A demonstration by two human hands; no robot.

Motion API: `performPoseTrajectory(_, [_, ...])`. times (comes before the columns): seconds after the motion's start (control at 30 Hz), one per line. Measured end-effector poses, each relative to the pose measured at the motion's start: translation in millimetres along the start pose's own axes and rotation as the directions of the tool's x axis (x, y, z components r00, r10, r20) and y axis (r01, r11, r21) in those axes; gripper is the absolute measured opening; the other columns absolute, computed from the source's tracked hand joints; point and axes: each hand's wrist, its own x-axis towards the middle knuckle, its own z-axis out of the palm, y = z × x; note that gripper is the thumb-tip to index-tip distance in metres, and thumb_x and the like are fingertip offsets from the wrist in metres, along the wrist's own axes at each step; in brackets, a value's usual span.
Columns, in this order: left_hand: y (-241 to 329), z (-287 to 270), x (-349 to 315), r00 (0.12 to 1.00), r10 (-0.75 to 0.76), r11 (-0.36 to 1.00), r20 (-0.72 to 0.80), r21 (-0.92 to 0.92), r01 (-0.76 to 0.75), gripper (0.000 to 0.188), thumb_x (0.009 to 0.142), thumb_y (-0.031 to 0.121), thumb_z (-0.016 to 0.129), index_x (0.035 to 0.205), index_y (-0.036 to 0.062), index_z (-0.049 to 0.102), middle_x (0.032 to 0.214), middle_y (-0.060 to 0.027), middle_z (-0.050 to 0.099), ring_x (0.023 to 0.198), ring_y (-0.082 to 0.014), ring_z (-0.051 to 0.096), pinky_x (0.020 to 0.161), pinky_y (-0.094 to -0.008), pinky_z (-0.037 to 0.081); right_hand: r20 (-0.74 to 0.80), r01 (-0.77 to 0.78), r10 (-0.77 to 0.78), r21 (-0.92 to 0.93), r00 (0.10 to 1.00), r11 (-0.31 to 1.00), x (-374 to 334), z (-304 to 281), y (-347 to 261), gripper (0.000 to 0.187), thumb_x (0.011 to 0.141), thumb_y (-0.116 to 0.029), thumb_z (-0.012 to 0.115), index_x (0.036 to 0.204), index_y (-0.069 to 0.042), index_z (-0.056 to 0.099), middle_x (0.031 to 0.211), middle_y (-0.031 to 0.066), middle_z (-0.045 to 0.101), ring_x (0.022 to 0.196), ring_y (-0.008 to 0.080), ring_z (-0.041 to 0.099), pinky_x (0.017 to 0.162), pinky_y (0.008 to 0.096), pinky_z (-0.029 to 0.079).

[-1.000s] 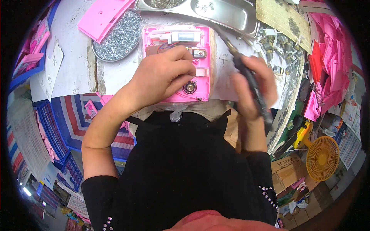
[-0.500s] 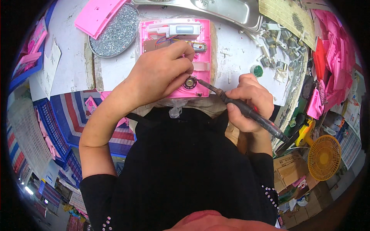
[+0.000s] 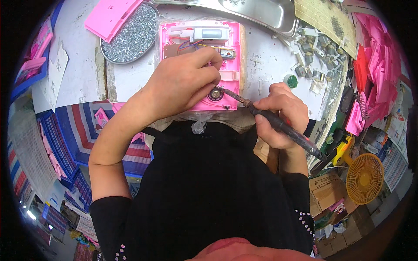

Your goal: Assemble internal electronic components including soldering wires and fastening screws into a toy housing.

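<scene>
Pink casing [image 3: 204, 65] — left hand [image 3: 183, 82] fingers curled, pressing it; right hand [image 3: 278, 115] clamped around soldering iron [image 3: 274, 124].

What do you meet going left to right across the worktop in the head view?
Round metal tray of small screws → left hand on the open pink plastic casing → right hand gripping a dark soldering iron → yellow round fan.

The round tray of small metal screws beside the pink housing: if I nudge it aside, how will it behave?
The round tray is shallow and heaped with loose screws, so it is probably heavy for its size and should slide rather than tip. A quick shove could spill screws over the low rim.
</scene>
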Motion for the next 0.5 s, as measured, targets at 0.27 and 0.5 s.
performPoseTrajectory(0.27, [-0.3,0.2,-0.7,1.000,-0.003,1.000,0.008,0.011,0.003,0.018,0.079,0.004,0.076,0.093,0.0031,0.064,0.105,-0.0097,0.061,0.092,-0.0299,0.066,0.074,-0.0389,0.055,0.023,-0.020,0.022,-0.063,0.999,0.998,2.2,0.2,-6.6,0.025,0.061,-0.003,0.076,0.086,-0.005,0.070,0.068,0.0065,0.063,0.056,0.0248,0.055,0.062,0.0349,0.045])
performPoseTrajectory(0.5, [0.2,-0.7,0.1,1.000,-0.002,1.000,0.005,0.007,0.002,0.018,0.079,0.004,0.076,0.092,0.0031,0.064,0.105,-0.0098,0.061,0.091,-0.0300,0.066,0.075,-0.0389,0.055,0.002,-0.001,0.001,-0.069,1.000,0.998,2.4,-0.7,-11.1,0.025,0.062,-0.004,0.076,0.087,-0.005,0.070,0.067,0.0067,0.062,0.055,0.0251,0.053,0.060,0.0353,0.043])
